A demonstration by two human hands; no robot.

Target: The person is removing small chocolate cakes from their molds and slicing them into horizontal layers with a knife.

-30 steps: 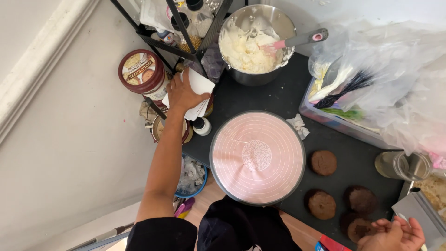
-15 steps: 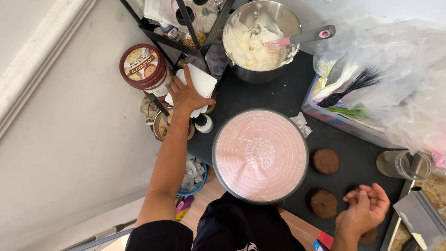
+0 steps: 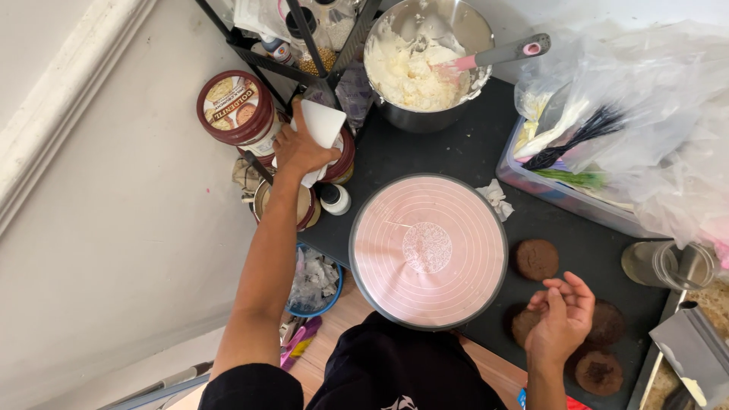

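The left hand grips a white rectangular scraper card beside the black wire rack, left of the round pink turntable. The right hand hovers half-open, empty, over dark round chocolate cookies on the black table.

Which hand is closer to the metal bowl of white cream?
The left hand. It holds a white scraper just left of the metal bowl. The right hand is far below, over the brown cookies.
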